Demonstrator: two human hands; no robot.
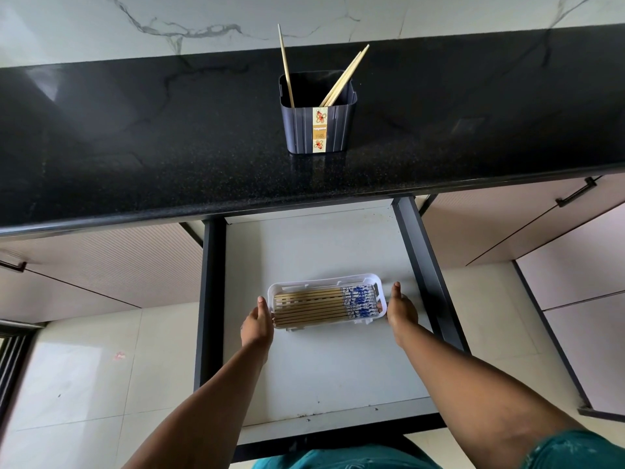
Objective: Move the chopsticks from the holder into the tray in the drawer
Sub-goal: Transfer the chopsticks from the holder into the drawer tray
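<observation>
Currently, the left hand (257, 324) is pressing flat and open-palmed against the left end of the white tray (324, 288), which is resting on the floor of the pulled-out drawer (338, 367) and carrying a row of chopsticks (321, 306) lying side by side, patterned ends to the right. The right hand (400, 308) is bracing the tray's right end likewise, fingers extended. Above, three loose chopsticks (341, 81) are leaning in the dark holder (318, 130) standing on the black table (135, 147).
</observation>
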